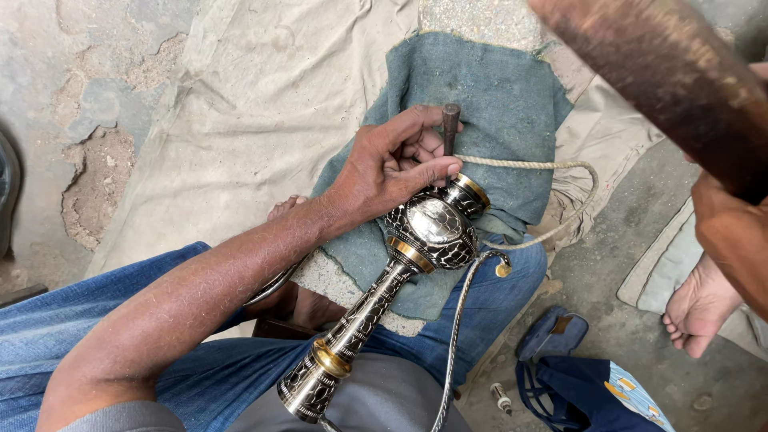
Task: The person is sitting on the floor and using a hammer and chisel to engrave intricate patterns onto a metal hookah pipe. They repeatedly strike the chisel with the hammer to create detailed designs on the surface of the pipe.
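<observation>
An ornate black-and-silver metal vase (424, 232) with brass bands lies slanted across my lap, its base near my belly. My left hand (384, 172) rests on its bulb and pinches a short dark metal punch (450, 124) upright against the vase's neck end. My right hand (728, 240), close to the camera and blurred at the right edge, is raised and grips a thick brown wooden tool (664, 68) that crosses the upper right corner. A pale rope (560, 168) loops from the neck of the vase over a teal cloth pad (496, 96).
A thin twisted metal cord (456, 336) hangs from the vase. A beige sheet (264, 104) covers cracked concrete ground. A bare foot (700, 308) lies at the right, and a dark blue bag (576, 376) and a small metal piece (501, 397) at the lower right.
</observation>
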{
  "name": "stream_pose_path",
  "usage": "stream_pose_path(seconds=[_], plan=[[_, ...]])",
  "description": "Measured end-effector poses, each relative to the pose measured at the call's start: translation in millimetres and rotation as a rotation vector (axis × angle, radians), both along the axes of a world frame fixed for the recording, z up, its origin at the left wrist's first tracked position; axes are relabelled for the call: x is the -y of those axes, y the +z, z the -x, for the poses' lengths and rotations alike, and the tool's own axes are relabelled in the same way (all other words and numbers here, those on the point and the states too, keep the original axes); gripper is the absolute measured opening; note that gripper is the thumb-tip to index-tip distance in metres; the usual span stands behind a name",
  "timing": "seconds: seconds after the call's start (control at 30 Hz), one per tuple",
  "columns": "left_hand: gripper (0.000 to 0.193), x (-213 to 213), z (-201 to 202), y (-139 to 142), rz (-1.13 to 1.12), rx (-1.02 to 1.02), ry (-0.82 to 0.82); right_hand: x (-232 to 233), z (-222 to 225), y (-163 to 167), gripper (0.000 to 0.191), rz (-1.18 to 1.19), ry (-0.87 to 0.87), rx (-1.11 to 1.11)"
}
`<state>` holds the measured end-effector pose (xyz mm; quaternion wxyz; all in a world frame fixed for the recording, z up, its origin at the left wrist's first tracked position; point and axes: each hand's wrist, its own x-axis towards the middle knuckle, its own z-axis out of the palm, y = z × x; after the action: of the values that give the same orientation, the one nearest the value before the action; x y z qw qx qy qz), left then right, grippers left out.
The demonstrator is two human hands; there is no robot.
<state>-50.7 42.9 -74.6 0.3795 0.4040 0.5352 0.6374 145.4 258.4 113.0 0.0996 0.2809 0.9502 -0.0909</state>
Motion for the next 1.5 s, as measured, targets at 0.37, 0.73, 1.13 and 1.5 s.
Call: stream_pose_path(seconds=[0.37, 0.73, 1.13, 1.5], plan=[[0.041, 2.1, -2.7, -2.1, -0.005, -0.156, 0.071, -0.1, 5.4, -2.6, 0.052, 0.001, 0.026, 0.013], [0.041, -1.7, 0.3, -5.7, -0.041, -0.122, 0.033, 3.4, 10.6, 2.0, 0.048, -0.006, 0.037, -0.005], [0.042, -1.4, -0.8, -4.9, -0.041, -0.184, 0.049, 5.9, 13.7, 2.9, 0.044, -0.01, 0.054, 0.0], [0.042, -0.2, -0.2, -8.0, -0.018, -0.212, 0.033, 14.1, 16.7, 11.3, 0.04, -0.013, 0.038, -0.002]])
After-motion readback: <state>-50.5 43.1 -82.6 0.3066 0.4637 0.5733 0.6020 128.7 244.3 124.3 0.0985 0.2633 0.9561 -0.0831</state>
